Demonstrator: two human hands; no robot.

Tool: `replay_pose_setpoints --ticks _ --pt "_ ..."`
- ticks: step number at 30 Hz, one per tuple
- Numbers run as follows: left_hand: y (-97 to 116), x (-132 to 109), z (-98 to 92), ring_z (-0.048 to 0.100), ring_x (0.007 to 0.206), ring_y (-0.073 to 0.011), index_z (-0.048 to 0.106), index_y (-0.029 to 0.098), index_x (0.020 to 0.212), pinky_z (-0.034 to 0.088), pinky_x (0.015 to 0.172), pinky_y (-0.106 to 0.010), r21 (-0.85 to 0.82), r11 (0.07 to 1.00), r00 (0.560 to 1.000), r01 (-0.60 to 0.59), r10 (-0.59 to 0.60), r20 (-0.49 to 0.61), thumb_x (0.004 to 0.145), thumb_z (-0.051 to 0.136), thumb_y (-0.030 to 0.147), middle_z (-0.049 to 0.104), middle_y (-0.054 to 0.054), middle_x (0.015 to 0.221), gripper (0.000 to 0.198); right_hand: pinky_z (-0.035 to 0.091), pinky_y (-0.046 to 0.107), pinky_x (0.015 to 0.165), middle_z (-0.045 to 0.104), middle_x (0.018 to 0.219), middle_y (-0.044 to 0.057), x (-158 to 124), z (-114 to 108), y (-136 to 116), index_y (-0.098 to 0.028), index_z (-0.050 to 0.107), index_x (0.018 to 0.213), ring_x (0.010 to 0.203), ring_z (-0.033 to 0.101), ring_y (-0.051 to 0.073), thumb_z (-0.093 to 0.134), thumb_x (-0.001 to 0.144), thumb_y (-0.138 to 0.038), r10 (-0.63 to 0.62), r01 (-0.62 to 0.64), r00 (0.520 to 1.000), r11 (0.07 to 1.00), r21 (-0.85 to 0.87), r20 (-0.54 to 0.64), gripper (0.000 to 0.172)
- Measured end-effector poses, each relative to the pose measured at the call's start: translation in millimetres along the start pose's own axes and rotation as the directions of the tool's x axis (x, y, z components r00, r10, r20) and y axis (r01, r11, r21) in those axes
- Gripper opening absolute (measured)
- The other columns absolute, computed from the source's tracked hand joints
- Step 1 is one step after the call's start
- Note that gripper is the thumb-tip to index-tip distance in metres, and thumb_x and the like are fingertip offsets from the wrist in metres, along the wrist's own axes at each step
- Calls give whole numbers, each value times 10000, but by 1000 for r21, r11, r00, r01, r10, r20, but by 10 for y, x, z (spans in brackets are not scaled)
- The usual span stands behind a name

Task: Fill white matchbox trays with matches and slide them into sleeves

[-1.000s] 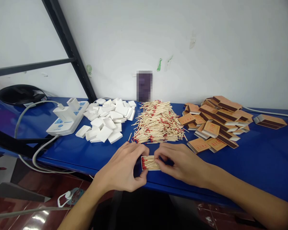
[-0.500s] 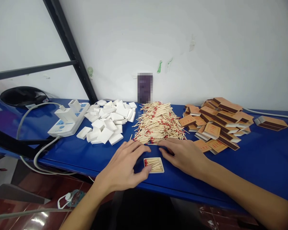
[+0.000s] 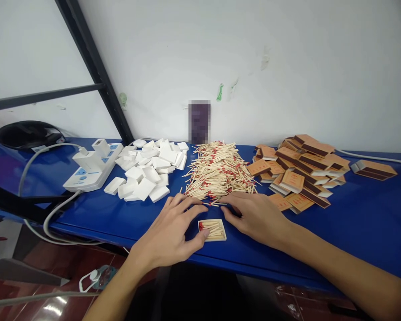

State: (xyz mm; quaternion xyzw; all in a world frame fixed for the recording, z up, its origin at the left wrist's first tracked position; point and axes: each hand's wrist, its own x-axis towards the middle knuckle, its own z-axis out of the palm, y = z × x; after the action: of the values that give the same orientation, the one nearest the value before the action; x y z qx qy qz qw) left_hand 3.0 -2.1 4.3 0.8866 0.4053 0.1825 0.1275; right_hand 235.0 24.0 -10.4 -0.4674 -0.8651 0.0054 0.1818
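Observation:
A small white matchbox tray (image 3: 224, 234) lies on the blue table between my hands, with a layer of red-tipped matches (image 3: 215, 228) in it. My left hand (image 3: 175, 229) is open to its left, fingers spread; the thumb tip overlaps the tray's near left part, and the fingertips reach toward the front of the match pile. My right hand (image 3: 254, 216) arches over the table on the other side, its fingertips at the front edge of the large pile of loose matches (image 3: 220, 171). Its thumb and fingers are apart, though some fingertips are hidden.
White empty trays (image 3: 147, 174) are heaped left of the matches. Orange matchbox sleeves (image 3: 300, 174) are stacked at the right, with another sleeve (image 3: 374, 170) farther right. A power strip (image 3: 90, 171) with cables and a black shelf frame (image 3: 96, 67) stand at left.
The whole view has shifted slightly left. Both hands keep nearly the same pose, and several matches at the front of the pile by my right fingertips have shifted a little.

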Motion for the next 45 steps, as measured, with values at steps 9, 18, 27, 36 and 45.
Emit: replay_pose_setpoints --ticks 9,18,27,36,45 --pt "-3 -11 4 499 1164 -278 601 242 1240 355 1079 -502 -25 999 999 -43 44 22 908 592 348 622 -64 1257 348 433 271 624 755 873 31 -12 7 -3 -219 723 1011 726 676 176 535 905 -192 -52 53 999 997 49 -15 218" --pt "-9 -9 11 494 1191 -273 593 252 1243 343 1094 -496 -35 998 999 -43 44 28 907 596 345 599 -57 1287 349 478 297 656 768 1005 42 -13 25 -1 -231 692 1125 826 708 212 538 921 -215 -67 68 997 997 37 -29 255" --pt "-1 -8 3 476 1220 -262 579 250 1251 288 1126 -487 -52 998 997 -45 48 64 909 595 354 603 -39 1305 358 394 275 587 744 848 16 1 31 9 -208 692 971 686 663 170 559 929 -213 -69 71 997 996 50 -32 139" --pt "-21 -2 8 519 1073 -247 581 230 1136 380 973 -439 -21 999 999 25 -26 -39 972 484 306 630 -39 1168 204 432 290 602 760 956 16 -18 75 39 -243 670 1164 740 702 197 582 925 -274 -8 9 999 999 40 -32 257" --pt "-64 19 21 547 952 -233 562 212 1003 410 861 -406 -70 990 982 122 -131 -134 981 406 245 632 -34 1009 161 475 314 624 765 1009 23 2 43 20 -261 673 1202 802 723 228 555 939 -294 19 -19 1000 999 33 7 291"
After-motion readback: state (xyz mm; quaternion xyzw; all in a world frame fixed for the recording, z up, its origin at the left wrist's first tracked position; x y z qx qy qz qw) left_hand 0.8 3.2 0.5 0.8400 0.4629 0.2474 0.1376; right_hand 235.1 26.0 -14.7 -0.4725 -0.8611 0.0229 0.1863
